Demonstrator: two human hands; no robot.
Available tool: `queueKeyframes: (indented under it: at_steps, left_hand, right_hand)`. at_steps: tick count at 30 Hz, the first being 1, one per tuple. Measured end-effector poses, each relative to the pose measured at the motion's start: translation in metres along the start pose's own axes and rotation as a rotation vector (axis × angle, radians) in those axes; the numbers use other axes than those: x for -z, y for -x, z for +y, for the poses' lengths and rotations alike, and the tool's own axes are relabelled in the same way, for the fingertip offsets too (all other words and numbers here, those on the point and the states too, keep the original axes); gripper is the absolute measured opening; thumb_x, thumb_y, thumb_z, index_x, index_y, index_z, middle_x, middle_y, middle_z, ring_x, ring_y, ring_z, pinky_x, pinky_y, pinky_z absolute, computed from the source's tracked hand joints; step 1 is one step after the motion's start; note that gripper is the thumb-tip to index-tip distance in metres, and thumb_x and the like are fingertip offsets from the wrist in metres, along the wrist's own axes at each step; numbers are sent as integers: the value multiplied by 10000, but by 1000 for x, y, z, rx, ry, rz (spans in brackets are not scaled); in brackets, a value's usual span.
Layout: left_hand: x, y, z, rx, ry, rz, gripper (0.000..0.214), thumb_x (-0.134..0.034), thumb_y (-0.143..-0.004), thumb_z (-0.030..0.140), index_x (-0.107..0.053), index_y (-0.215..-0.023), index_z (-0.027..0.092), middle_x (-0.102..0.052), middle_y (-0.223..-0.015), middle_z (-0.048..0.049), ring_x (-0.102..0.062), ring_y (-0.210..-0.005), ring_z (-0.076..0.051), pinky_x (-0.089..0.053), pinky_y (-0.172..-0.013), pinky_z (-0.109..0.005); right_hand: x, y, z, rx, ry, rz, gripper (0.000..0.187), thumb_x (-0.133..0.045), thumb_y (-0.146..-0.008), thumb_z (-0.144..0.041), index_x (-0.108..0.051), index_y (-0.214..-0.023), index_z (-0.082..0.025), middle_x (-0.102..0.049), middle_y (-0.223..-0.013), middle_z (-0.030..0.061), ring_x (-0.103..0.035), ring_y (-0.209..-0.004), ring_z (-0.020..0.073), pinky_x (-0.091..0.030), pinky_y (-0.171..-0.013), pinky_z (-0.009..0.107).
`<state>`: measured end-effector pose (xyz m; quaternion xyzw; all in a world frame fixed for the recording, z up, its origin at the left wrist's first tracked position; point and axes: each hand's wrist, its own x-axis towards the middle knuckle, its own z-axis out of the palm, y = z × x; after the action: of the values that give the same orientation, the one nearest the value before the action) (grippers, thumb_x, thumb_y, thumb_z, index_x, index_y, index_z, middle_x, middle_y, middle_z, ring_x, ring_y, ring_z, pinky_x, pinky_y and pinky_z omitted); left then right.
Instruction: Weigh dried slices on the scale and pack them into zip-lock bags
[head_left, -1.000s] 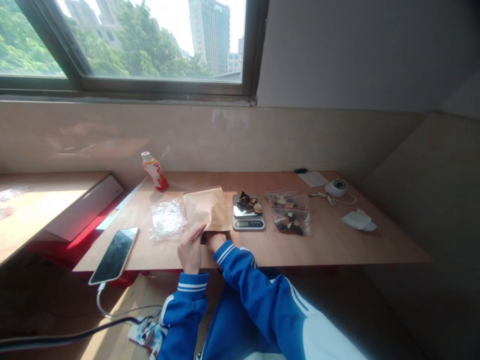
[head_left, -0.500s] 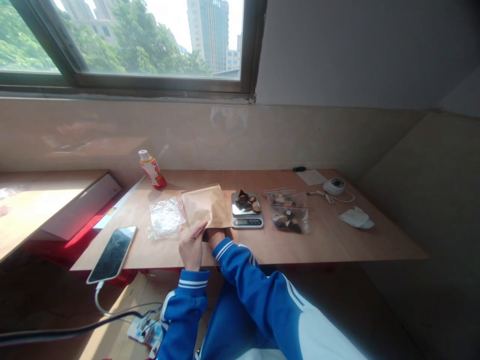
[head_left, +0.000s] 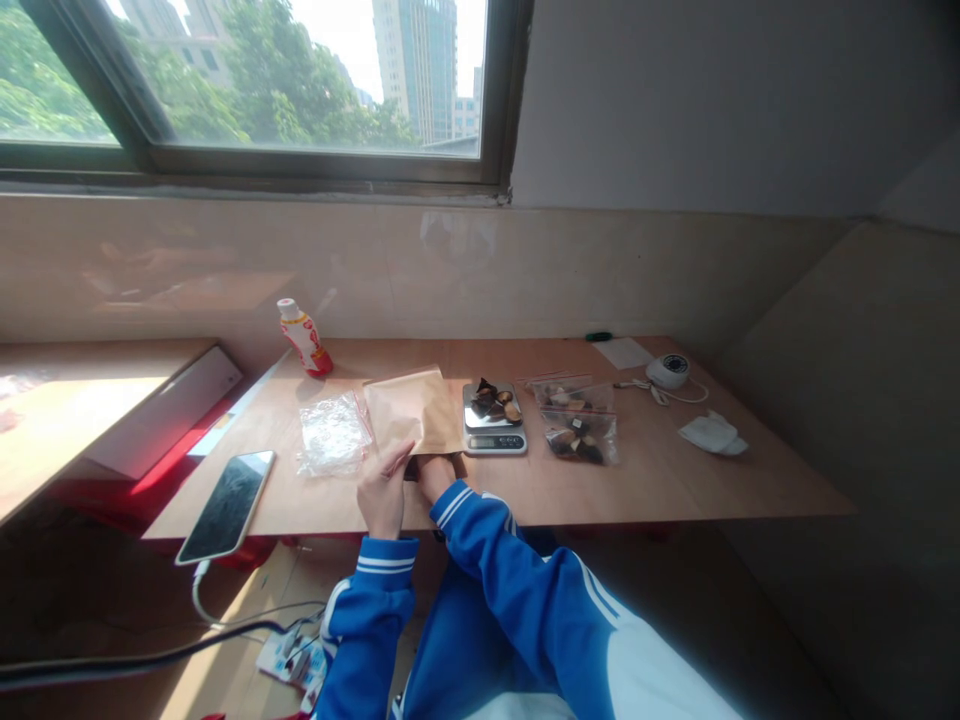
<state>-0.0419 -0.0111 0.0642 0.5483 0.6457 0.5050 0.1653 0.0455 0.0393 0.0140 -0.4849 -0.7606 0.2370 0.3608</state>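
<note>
A brown paper bag [head_left: 416, 408] lies flat on the wooden tabletop [head_left: 660, 480], its open end toward me. My left hand [head_left: 383, 492] pinches the bag's near edge between thumb and fingers. My right hand [head_left: 433, 472] reaches into the bag's mouth, with the fingers hidden inside it. Both arms wear blue sleeves with white stripes. To the right of the bag stands a small digital scale [head_left: 493, 420] with several dark dried pieces on its platform.
A crumpled clear plastic bag [head_left: 332, 434] lies left of the paper bag, and a phone [head_left: 227, 504] on a cable overhangs the table's near left edge. Two clear bags of dark pieces [head_left: 577, 425] sit right of the scale. A small red-and-white bottle [head_left: 302, 338] stands at the back.
My right hand has slid slightly farther under the bag's near edge. The view has shifted a little; nothing else has moved.
</note>
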Motion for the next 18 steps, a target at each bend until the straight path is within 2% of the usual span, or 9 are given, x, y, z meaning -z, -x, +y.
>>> queueKeyframes:
  at_steps: [4,7,13,16,18]
  left_hand:
    - [4,-4,-1,5,-20,-5,219,-564,-804,284,-700,-973,316,-712,-986,54,-646,-969,-193,-507,-816,-280]
    - [6,-7,-1,25,-28,-12,217,-563,-802,282,-703,-964,318,-711,-989,56,-645,-973,-191,-502,-807,-274]
    - [7,-9,-5,80,-41,-10,223,-566,-800,306,-701,-977,322,-721,-953,46,-653,-944,-197,-500,-801,-288]
    - [6,-11,-12,72,-31,-5,222,-567,-799,314,-702,-975,322,-717,-973,41,-655,-934,-196,-496,-822,-294]
    - [6,-12,-14,63,-27,-3,223,-561,-803,315,-701,-976,324,-711,-995,41,-652,-942,-196,-495,-827,-295]
  right_hand:
    - [11,20,-8,-70,129,2,207,-432,-846,-79,-631,-867,-132,-643,-831,115,-588,-843,269,-478,-760,396]
    - [24,35,-15,-14,177,38,202,-422,-884,-131,-621,-896,-163,-640,-891,108,-572,-892,246,-481,-795,383]
    - [57,57,-20,75,-106,265,174,-475,-892,-208,-639,-948,-210,-671,-905,58,-604,-880,201,-490,-827,355]
    - [74,64,-19,18,-236,358,149,-525,-865,-242,-659,-926,-217,-684,-893,49,-621,-857,192,-502,-807,339]
    - [83,66,-17,-79,-317,406,156,-547,-847,-271,-668,-922,-208,-693,-904,53,-632,-840,192,-512,-787,330]
